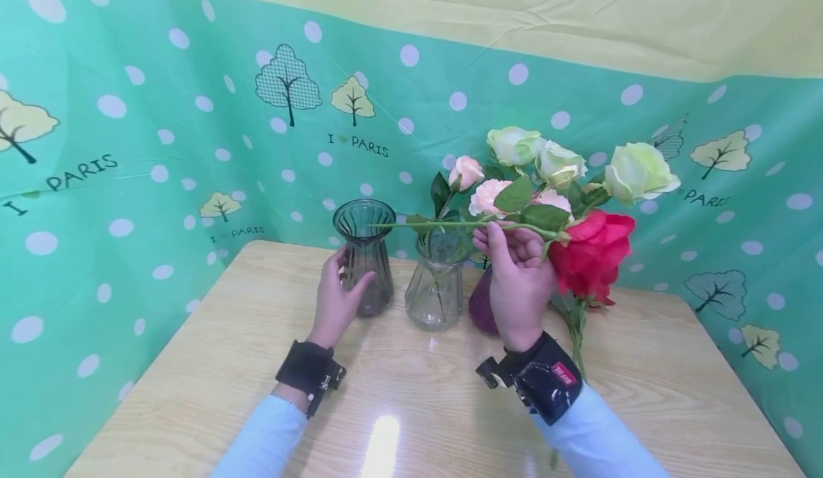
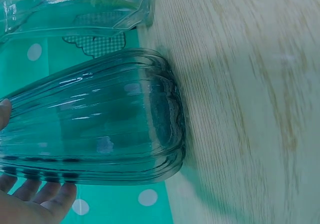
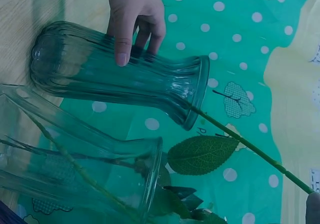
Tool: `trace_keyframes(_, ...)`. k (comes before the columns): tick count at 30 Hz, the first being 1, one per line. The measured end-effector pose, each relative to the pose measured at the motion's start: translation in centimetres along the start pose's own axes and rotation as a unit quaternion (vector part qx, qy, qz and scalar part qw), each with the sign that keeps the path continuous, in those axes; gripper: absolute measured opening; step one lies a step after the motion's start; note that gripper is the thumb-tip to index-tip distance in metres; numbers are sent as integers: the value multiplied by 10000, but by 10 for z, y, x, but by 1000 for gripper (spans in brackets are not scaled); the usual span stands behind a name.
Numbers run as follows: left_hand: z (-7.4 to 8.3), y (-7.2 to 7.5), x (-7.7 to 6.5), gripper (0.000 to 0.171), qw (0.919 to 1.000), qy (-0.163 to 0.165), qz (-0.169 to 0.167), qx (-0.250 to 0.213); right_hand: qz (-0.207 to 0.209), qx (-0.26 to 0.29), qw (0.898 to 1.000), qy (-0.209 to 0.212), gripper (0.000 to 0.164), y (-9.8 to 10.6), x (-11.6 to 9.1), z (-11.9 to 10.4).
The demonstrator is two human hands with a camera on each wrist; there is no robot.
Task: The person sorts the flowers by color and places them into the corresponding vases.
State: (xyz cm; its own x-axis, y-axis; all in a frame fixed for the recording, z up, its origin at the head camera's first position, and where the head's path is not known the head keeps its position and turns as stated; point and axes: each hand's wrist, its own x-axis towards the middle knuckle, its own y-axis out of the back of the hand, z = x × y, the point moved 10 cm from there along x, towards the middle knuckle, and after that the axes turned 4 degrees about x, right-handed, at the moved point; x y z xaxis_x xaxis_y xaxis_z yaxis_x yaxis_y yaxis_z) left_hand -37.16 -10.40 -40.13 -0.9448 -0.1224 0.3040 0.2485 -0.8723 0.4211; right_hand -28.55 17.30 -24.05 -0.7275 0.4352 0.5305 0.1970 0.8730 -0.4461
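My left hand [image 1: 337, 296] grips a smoky grey ribbed glass vase [image 1: 368, 264] around its side, thumb on the near face and fingers behind it. The vase stands upright on the table. In my right hand [image 1: 524, 285], thumb and fingers pinch the green stem of a red rose [image 1: 591, 249], held sideways with its bloom to the right. The stem [image 3: 250, 144] points left, and its tip overlaps the grey vase's mouth. A leaf [image 3: 202, 155] hangs on it. Between the hands stands a clear glass vase [image 1: 434, 299] with pink flowers [image 1: 490, 196] in it.
A purple vase [image 1: 482, 303] stands partly hidden behind my right hand. Several pale green-white roses [image 1: 639, 171] rise at the right, and long green stems [image 1: 576, 335] run down beside my right wrist. A polka-dot cloth [image 1: 161, 106] hangs behind the wooden table [image 1: 411, 406].
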Motion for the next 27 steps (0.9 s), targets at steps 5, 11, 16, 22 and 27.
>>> trace_keyframes(5,-1,-1,0,76,10000,15,-23,-7,-260,-410,9988,-5,10,-13,4,6)
trace_keyframes(11,-1,-1,0,76,10000,4,-23,-39,-654,-727,9952,-82,19,-30,7,10)
trace_keyframes(16,-1,-1,0,76,10000,28,-22,-28,-941,-776,9919,-362,21,-40,4,17)
trace_keyframes(22,-1,-2,1,76,10000,-23,-17,-43,-1124,-782,9888,-589,22,-48,2,23)
trace_keyframes(27,-2,-1,1,76,10000,25,-22,-64,-1227,-981,9864,-482,22,-57,3,26)
